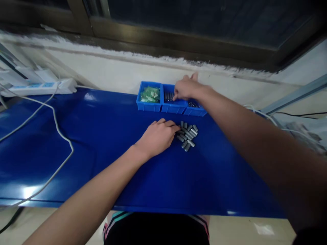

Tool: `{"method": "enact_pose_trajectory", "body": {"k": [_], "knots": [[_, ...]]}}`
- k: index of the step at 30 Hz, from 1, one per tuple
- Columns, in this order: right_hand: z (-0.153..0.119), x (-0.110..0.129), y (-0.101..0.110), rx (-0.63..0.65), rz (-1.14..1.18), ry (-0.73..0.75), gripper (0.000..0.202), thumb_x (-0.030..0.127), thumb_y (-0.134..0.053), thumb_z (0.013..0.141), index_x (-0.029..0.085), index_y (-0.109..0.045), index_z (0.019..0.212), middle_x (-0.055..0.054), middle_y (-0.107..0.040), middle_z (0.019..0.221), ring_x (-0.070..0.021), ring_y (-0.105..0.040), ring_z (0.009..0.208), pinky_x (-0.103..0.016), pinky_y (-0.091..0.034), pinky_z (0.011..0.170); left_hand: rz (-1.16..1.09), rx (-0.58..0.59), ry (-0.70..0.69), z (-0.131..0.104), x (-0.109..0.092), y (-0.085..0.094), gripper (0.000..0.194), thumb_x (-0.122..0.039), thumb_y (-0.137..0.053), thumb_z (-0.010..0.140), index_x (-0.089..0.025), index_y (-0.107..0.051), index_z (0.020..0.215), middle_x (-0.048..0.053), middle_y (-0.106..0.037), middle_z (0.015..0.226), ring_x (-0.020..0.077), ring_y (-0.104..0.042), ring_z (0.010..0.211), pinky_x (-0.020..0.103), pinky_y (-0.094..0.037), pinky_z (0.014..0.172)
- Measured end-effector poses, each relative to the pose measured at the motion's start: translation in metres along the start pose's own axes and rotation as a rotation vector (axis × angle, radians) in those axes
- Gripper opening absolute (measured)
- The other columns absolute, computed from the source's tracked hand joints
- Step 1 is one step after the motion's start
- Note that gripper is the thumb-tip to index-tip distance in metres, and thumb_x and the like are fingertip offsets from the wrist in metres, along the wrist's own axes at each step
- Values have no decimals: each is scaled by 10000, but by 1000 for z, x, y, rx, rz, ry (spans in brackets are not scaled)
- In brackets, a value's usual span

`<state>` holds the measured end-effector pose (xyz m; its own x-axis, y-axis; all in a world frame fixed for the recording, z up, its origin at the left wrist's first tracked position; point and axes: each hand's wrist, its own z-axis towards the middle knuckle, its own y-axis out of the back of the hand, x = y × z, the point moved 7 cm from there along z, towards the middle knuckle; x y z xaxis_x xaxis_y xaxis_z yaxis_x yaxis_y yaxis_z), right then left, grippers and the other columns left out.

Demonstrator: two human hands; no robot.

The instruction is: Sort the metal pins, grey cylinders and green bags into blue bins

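A loose pile of small grey metal cylinders [189,134] lies on the blue table. My left hand [158,137] rests at the pile's left edge, fingers curled together, with the fingertips on one of the cylinders. Over the middle blue bin [173,108] is my right hand [187,89], its thumb and finger pinched low inside. Similar dark cylinders [168,96] stand in a row in that bin, beside the fingertips. What the pinch holds, if anything, is too small to make out.
A left blue bin [149,106] holds green pieces in clear wrapping [150,94]. The right blue bin [195,111] contains small dark metal parts, partly behind my right wrist. A white power strip [63,86] and a white cable [62,134] lie at the left.
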<state>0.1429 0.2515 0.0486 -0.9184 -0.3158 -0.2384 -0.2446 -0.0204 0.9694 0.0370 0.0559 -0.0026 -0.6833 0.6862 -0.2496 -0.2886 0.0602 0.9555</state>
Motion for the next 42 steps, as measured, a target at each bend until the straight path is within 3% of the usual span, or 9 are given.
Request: {"method": "enact_pose_trajectory", "body": {"k": [5,8,12,18,21,27,35,38,42], "knots": [[-45,-1,53,-343,204,-13,322,498,-686,1055,222,-849,1025,-141,-807,994,-374,-652,1196,-681,-293,1148,-32,-24,44,1,5,3,310,-195,-575,1095,-182,-749,1351,112,-763,1326,313,-717,1208,456,-578,1039],[-79,4,62,-417,311,-4,310,459,-644,1067,227,-849,1052,-147,-816,1022,-368,-666,1154,-644,-324,1130,-22,-25,124,0,8,9,238,-201,-602,1074,-191,-759,1253,104,-769,1260,312,-738,1146,406,-586,906],[-82,15,35,-293,302,75,323,363,-542,1071,228,-834,1044,-150,-815,1154,-443,-549,1350,-669,-353,1112,-1,-37,204,-1,12,14,181,-175,-609,1048,-199,-741,1169,91,-765,1166,288,-751,1038,363,-556,799],[-50,24,-7,5,349,-17,772,727,-202,1100,257,-813,1138,-175,-729,1387,-484,-344,1577,-750,-247,1236,-47,-81,237,-1,18,12,262,-159,-633,1000,-210,-687,1251,83,-767,1185,279,-750,990,362,-541,767],[-43,30,-15,45,339,-9,843,729,-126,1099,250,-810,1210,-165,-710,1433,-492,-307,1600,-759,-184,1251,-58,-108,251,-1,19,15,308,-127,-632,969,-193,-674,1266,98,-762,1199,281,-744,989,371,-545,787],[-39,27,-18,-2,359,-50,831,701,-129,1105,221,-806,1126,-204,-735,1308,-525,-374,1538,-763,-199,1208,-87,-224,243,-1,21,21,273,-99,-627,964,-174,-678,1222,111,-745,1167,269,-727,1016,375,-547,830],[-45,28,-12,-14,304,-89,840,646,-133,1120,181,-829,1191,-210,-741,1330,-490,-376,1556,-756,-169,1234,-689,-568,322,-1,35,27,153,-74,-717,896,-193,-668,980,9,-753,921,147,-702,846,286,-538,823],[-57,30,6,-148,280,-76,730,564,-205,1133,189,-823,1232,-197,-723,1425,-487,-386,1541,-763,-139,1226,-964,-673,419,-2,42,28,121,-100,-734,919,-187,-676,979,10,-749,876,132,-697,810,264,-532,788],[-94,31,32,-389,415,-50,500,272,-360,1062,241,-760,1361,-131,-743,1454,-408,-502,1453,-644,-223,1199,-1342,-731,619,-5,52,23,111,-162,-734,966,-196,-653,1033,4,-724,814,126,-676,741,220,-453,609]]}}
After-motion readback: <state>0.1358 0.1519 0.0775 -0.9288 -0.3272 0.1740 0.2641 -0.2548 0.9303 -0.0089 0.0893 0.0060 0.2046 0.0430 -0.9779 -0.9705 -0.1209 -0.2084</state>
